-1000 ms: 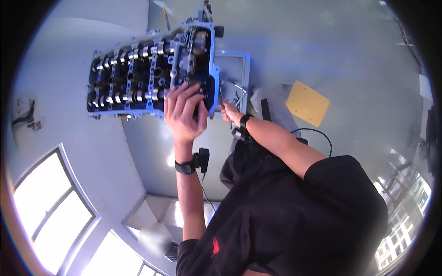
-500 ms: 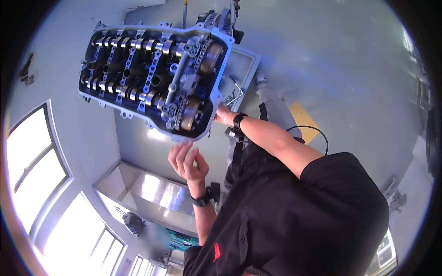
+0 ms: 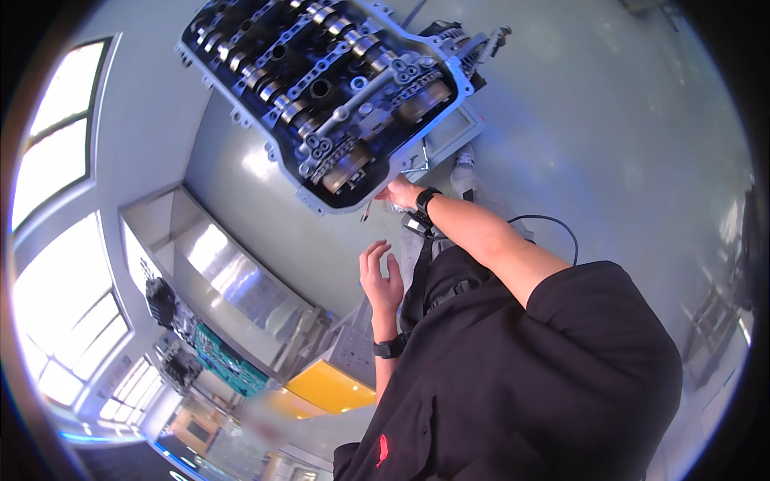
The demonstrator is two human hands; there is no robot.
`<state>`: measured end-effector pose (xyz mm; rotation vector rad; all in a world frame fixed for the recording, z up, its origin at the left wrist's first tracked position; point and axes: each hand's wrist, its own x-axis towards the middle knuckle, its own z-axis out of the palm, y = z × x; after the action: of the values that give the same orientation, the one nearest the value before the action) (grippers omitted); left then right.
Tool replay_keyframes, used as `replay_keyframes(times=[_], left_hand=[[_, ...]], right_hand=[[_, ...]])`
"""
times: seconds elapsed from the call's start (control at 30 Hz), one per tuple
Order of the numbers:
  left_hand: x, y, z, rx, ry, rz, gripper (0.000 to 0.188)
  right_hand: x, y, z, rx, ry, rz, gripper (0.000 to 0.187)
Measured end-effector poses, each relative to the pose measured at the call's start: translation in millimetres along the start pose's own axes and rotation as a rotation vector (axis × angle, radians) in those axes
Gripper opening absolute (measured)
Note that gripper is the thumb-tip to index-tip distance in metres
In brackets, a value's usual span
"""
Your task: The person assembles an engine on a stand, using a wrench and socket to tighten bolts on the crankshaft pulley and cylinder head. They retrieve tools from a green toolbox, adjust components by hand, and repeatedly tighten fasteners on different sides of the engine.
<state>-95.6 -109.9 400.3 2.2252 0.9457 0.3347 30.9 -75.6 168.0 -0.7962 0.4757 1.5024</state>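
An engine cylinder head (image 3: 317,96) fills the upper part of the view, with its camshafts, chain sprockets and timing chain exposed inside a silvery rim. My right hand (image 3: 399,192) is closed just under the rim's near corner, and its fingers are partly hidden there. A thin, dark rod-like piece (image 3: 366,212) shows beside those fingers; I cannot tell whether the hand holds it. My left hand (image 3: 380,276) hangs in the air below the engine, with fingers loosely bent, thumb apart and nothing in it. Black bands circle both wrists.
Below the engine, a grey-framed tray (image 3: 455,135) carries a shiny metal tool (image 3: 425,158). A stainless-steel bench (image 3: 233,264) runs along the left, with a yellow-fronted cabinet (image 3: 330,388) and a green engine part (image 3: 220,361) near it. A black cable (image 3: 561,224) loops at my right side.
My view has turned, so the engine sits higher and further right. My left hand has drawn away from the engine's rim toward my body. My right hand stays under the near corner.
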Motion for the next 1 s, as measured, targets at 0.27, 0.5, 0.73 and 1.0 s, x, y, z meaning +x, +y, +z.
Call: replay_keyframes(times=[0.27,0.5,0.73,1.0], left_hand=[[-18.8,-34.9,-10.5,-0.062,-0.066,-0.187,0.020],[-14.3,-72.3,-34.6,-0.007,-0.218,-0.183,0.021],[-6.5,-112.3,-44.9,0.009,-0.316,-0.110,0.020],[-18.3,-144.4,-50.4,-0.007,-0.348,-0.140,0.021]], right_hand=[[-5.3,-2.5,2.2,-0.198,-0.078,0.010,0.021],[-23.2,7.7,32.4,-0.142,0.131,0.012,0.016],[-27.9,28.5,62.6,0.164,0.231,0.031,0.056],[-15.9,26.8,86.1,0.186,0.443,0.001,0.017]])
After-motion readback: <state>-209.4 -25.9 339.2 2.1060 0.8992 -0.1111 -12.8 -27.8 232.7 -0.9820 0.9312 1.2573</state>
